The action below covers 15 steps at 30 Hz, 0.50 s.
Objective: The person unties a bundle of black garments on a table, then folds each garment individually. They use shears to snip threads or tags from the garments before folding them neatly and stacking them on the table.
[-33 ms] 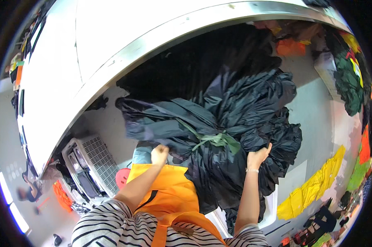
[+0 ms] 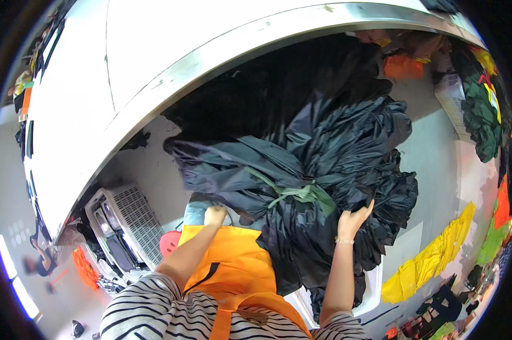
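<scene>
Grey floor (image 2: 434, 153): yellow cloth (image 2: 429, 258), crate (image 2: 136, 212) flank black fabric (image 2: 341, 141)

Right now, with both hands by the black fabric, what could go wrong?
The right hand is at loosely bunched black fabric, whose folds might slip or tangle if pulled. The fabric's lower part hangs down by the white container, so it could catch on the rim. The bracelet on the right wrist is close to the folds and may snag.

A green strip (image 2: 308, 195) crosses crumpled black fabric (image 2: 346, 133).
</scene>
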### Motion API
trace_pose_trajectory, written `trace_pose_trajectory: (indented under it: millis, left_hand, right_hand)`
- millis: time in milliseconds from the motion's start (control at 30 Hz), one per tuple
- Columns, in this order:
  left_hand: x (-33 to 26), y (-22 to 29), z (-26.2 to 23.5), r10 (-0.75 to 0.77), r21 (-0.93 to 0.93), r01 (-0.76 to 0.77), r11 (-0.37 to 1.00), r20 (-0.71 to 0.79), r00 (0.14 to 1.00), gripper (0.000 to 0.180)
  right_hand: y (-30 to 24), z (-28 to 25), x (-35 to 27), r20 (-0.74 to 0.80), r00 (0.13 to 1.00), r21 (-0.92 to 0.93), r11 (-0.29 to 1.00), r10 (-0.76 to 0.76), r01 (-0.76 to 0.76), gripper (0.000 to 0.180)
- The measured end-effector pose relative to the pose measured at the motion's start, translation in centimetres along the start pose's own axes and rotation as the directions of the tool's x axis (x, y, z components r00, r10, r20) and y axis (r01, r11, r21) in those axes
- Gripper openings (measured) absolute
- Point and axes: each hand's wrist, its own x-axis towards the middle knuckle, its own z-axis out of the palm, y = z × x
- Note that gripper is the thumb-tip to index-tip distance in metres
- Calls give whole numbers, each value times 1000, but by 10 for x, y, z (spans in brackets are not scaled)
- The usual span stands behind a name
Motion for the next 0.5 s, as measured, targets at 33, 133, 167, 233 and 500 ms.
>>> trace_pose_trajectory:
  millis: [33,133,167,233,500]
  left_hand:
    - [36,-67,16,-262,78,250,965,257,930,22]
    - [89,-131,54,24,554,-632,541,742,670,30]
    - [102,-129,71,90,495,-703,511,782,617,34]
    - [123,-120,118,700,157,-796,584,399,592,38]
    - [180,-2,88,488,-292,-391,873,540,686,38]
  right_hand:
    - [-46,-5,-18,-70,994,188,980,80,-66,57]
    - [-119,-20,-108,53,980,316,934,-194,167,41]
    - [-134,-21,-130,258,823,473,809,-506,349,21]
    - [-157,3,-205,634,591,606,795,-499,21,6]
    - [35,263,-314,503,723,115,792,474,-600,51]
